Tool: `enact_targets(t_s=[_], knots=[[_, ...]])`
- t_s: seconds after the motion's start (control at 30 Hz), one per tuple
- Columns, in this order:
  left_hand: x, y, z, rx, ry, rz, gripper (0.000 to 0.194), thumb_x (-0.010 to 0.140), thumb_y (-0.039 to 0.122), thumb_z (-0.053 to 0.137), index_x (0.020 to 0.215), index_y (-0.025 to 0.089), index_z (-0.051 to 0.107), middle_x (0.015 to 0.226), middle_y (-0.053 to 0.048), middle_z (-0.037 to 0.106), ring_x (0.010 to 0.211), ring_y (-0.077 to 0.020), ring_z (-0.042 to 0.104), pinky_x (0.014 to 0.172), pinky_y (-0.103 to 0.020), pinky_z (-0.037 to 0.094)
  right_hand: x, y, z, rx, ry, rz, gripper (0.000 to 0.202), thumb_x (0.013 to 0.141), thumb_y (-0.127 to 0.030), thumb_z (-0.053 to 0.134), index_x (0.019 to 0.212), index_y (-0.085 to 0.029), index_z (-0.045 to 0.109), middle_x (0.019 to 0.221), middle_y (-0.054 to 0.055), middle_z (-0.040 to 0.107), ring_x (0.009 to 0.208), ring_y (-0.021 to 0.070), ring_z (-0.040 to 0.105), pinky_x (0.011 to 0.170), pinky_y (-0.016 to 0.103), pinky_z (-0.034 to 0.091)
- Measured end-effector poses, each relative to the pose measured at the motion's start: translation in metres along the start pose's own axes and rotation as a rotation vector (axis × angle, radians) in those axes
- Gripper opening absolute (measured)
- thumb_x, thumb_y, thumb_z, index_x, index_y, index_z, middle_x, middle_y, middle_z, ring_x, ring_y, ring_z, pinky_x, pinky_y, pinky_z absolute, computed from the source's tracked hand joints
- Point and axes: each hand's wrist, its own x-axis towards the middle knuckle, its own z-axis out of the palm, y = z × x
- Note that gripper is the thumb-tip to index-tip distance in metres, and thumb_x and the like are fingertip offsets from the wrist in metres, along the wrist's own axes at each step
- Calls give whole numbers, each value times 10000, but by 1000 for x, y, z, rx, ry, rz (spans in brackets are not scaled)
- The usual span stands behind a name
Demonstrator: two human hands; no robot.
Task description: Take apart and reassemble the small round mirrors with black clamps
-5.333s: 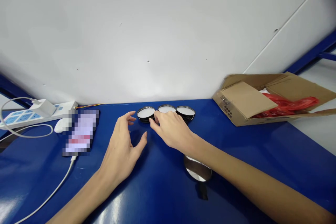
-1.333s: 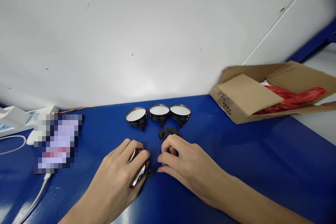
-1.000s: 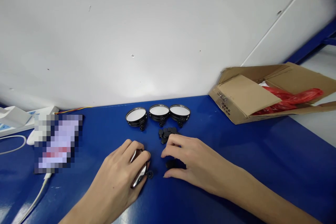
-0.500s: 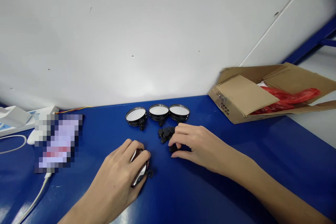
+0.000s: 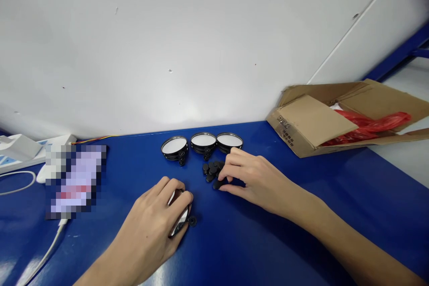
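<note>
My left hand (image 5: 161, 214) is wrapped round a round mirror (image 5: 180, 222), whose small black mount sticks out to the right. The fingers of my right hand (image 5: 239, 172) pinch a small black round part (image 5: 217, 184) at the near edge of a pile of similar black parts (image 5: 211, 169). Behind the pile stand three stacks of round black-rimmed mirrors, the left stack (image 5: 174, 146), the middle stack (image 5: 203, 141) and the right stack (image 5: 229, 140), with black mounts facing me.
An open cardboard box (image 5: 301, 120) holding a red plastic bag (image 5: 375, 123) sits at the right. At the left, a blurred phone (image 5: 78, 178) with a white cable (image 5: 50, 246) lies beside a white power strip (image 5: 40, 156). A white wall rises behind the blue table (image 5: 231, 246).
My right thumb and fingers have closed on a black part and shifted slightly up towards the pile. My left hand and its mirror have hardly moved.
</note>
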Motion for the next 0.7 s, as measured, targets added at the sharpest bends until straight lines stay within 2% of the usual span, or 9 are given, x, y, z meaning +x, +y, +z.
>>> enact_targets(t_s=[0.33, 0.7], knots=[[1, 0, 0, 11, -13, 0, 285, 977, 57, 614, 1177, 260, 625, 1188, -81, 650, 997, -290, 606, 798, -456, 573, 0, -2, 0, -39, 4, 1, 129, 997, -245, 875, 974, -224, 750, 957, 27, 689, 967, 217, 625, 654, 307, 419], [1, 1, 0, 7, -7, 6, 302, 973, 48, 622, 1188, 260, 622, 1195, -84, 651, 995, -303, 609, 794, -481, 586, 1, -6, -2, -29, 25, 30, 206, 969, -194, 885, 972, -227, 682, 920, 14, 666, 948, 217, 607, 639, 303, 383]])
